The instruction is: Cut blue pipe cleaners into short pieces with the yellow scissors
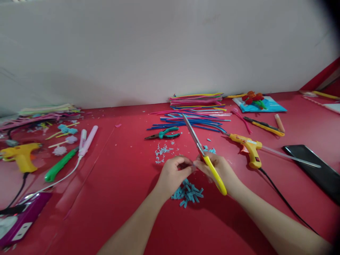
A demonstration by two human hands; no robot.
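My right hand [220, 170] grips yellow-handled scissors [202, 150] whose blades are together and point up and away to the left. My left hand [174, 173] is closed in a pinch against the right fingertips; what it holds is too small to make out. Under both hands lies a small heap of cut blue pipe-cleaner bits [188, 193] on the red table [124, 198]. Fine blue fluff [161, 153] is scattered just beyond my left hand.
Green-handled pliers [164, 134] and a stack of coloured pipe cleaners [196, 109] lie beyond the hands. A yellow glue gun [248, 147] with its cord, and a black phone [315, 170], sit to the right. At left are another glue gun [21, 156], a green tool [60, 165] and a purple power strip [20, 219].
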